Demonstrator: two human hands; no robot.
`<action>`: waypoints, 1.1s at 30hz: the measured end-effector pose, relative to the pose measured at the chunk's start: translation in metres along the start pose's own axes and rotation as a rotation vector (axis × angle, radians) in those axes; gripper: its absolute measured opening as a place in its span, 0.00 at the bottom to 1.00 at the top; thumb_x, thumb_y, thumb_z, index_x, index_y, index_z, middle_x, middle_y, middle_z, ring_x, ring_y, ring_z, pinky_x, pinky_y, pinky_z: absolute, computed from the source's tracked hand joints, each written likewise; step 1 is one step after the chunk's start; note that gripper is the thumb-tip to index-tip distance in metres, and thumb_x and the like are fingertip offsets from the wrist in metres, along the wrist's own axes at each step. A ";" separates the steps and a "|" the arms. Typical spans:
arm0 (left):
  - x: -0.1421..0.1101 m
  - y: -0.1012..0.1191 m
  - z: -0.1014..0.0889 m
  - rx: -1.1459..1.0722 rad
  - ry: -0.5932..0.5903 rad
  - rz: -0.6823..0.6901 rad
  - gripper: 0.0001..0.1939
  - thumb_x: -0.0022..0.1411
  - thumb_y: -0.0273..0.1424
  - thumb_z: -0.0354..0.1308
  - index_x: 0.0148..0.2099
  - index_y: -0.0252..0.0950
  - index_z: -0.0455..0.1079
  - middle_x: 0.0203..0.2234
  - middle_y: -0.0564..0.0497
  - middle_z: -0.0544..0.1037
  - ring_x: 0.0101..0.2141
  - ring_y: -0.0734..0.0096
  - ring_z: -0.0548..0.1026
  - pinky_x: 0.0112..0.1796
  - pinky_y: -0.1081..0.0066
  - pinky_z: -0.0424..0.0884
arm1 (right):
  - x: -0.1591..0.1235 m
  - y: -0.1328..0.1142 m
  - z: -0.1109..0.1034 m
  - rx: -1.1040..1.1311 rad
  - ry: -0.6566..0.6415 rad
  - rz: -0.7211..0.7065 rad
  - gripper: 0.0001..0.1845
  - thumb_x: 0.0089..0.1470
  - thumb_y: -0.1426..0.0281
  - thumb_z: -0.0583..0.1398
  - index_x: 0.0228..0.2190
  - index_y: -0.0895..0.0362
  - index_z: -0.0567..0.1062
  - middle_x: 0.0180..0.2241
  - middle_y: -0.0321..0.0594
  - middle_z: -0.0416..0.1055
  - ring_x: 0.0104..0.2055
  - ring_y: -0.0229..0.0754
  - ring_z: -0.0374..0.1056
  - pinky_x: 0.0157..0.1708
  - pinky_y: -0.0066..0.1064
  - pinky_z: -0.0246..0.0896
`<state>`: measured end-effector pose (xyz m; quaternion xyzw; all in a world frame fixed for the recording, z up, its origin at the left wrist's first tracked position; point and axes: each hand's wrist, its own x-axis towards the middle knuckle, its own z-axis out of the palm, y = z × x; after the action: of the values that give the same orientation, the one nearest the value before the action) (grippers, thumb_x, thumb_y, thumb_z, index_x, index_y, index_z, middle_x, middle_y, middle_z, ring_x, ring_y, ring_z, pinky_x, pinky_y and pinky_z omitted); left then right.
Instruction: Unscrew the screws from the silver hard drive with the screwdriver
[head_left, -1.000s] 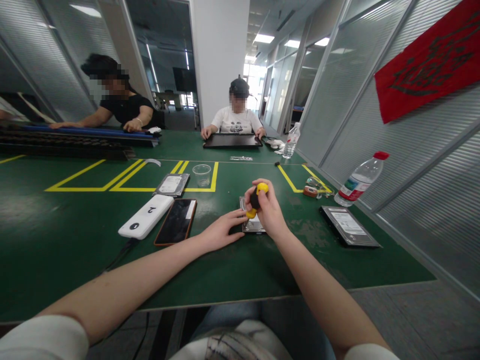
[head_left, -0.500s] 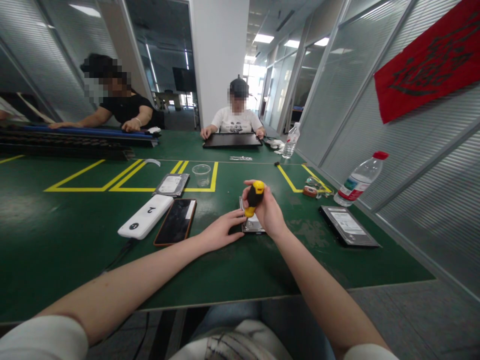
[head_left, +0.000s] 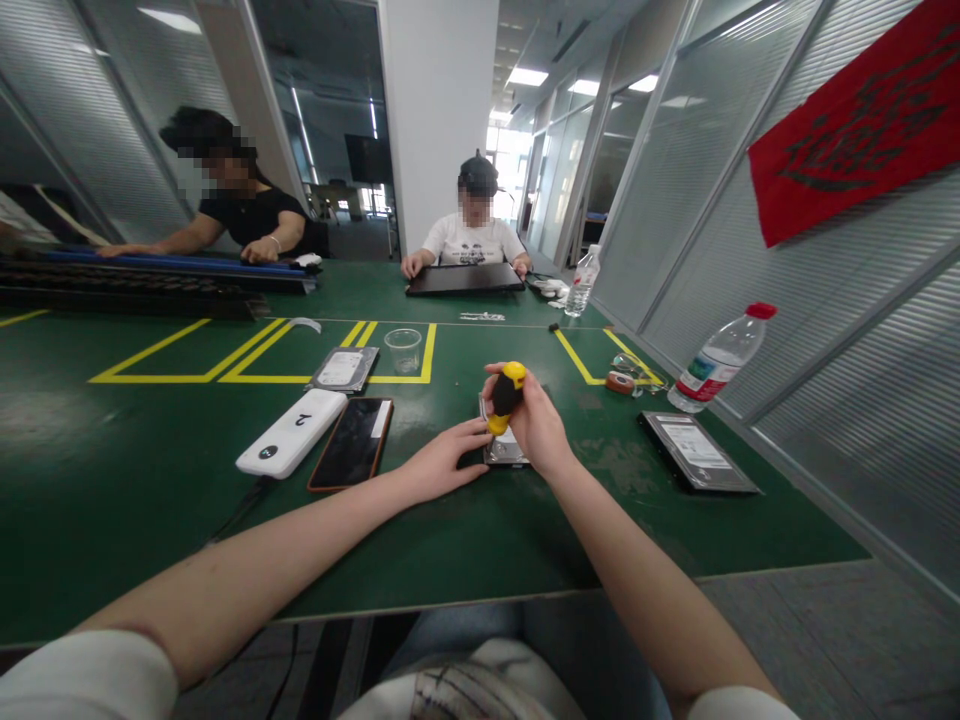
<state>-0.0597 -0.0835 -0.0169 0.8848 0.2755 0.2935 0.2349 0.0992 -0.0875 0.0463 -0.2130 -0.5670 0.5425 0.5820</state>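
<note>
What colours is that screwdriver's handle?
The screwdriver handle is black with yellow ends, in the head view.

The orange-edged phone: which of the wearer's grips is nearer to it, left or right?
Left. The left grip is to the right of the orange-edged phone, apart from it; the right grip is farther right, around the yellow-and-black screwdriver.

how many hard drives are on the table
3: a partly covered drive below the right hand, a left drive beyond the phone, and a right drive nearer than the red-capped bottle. More could be hidden.
</note>
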 end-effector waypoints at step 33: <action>0.000 0.001 0.000 0.006 -0.001 -0.024 0.15 0.60 0.25 0.61 0.51 0.37 0.73 0.57 0.44 0.69 0.59 0.55 0.65 0.59 0.55 0.62 | 0.000 0.001 -0.001 0.012 0.005 -0.056 0.20 0.50 0.53 0.64 0.36 0.50 0.62 0.32 0.31 0.72 0.29 0.34 0.68 0.31 0.29 0.65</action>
<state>-0.0598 -0.0839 -0.0163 0.8824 0.2866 0.2892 0.2359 0.0999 -0.0871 0.0448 -0.1951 -0.5680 0.5288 0.5997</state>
